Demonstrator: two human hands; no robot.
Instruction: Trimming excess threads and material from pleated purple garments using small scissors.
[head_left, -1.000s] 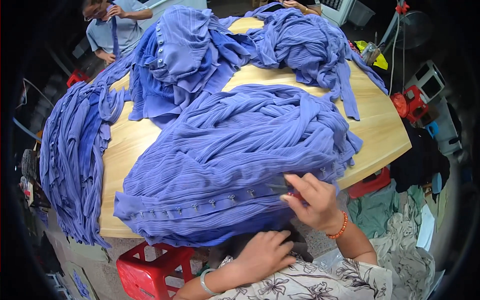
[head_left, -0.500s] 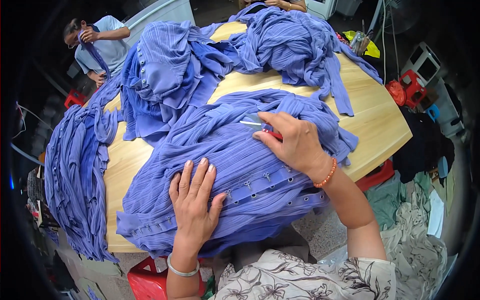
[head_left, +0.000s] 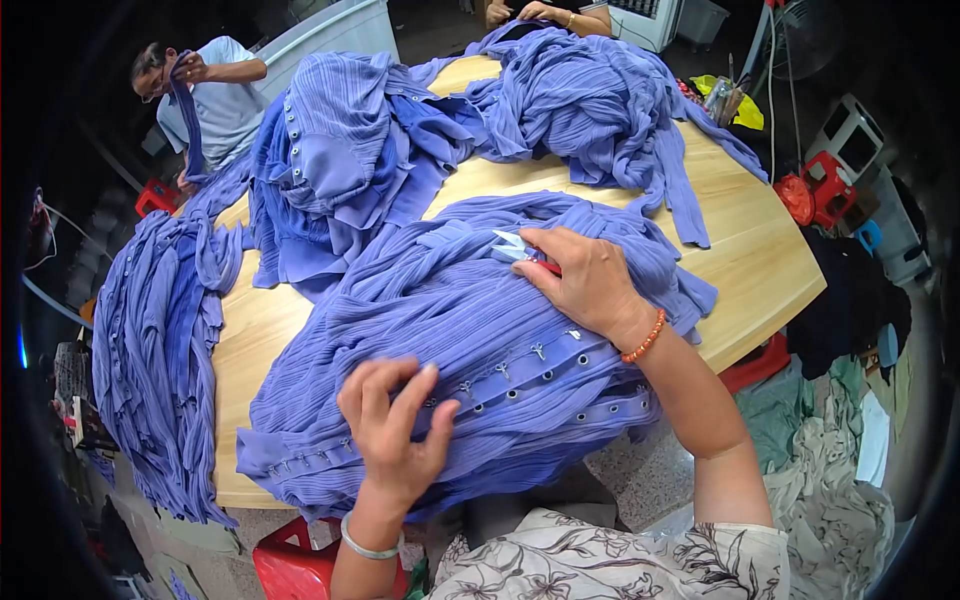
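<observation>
Right, here's the right grip (head_left: 590, 285), narrow and pinched around the snips (head_left: 508, 246), thumb on the near side and fingers on the far side. The blades poke out to the left, their tips parted, right over the far part of the blouse (head_left: 430, 310). Whether they touch the cloth, I can't tell.

And the blouse? It lies across the near middle of the counter (head_left: 745, 220), a ribbed blue spread running beneath the right grip and reaching well out to its left. Now the left grip (head_left: 393, 430): wide, thumb standing off, fingers loosely curled, over the near left part of the blouse. It's a touch blurred, so contact there I can't call. Just to its right runs a row of clasps (head_left: 503, 372), metal, with dark eyelets (head_left: 512, 395) alongside on the near side.

Out to the left, a blue garment (head_left: 160, 320) drapes over the counter's edge. On the far side sit two more, a left heap (head_left: 340, 130) and a right heap (head_left: 590, 100). At far left, a co-worker (head_left: 225, 100) holds up a dark blue strip (head_left: 188, 105). Down at near left, a red stool (head_left: 290, 565) shows beside the counter.
</observation>
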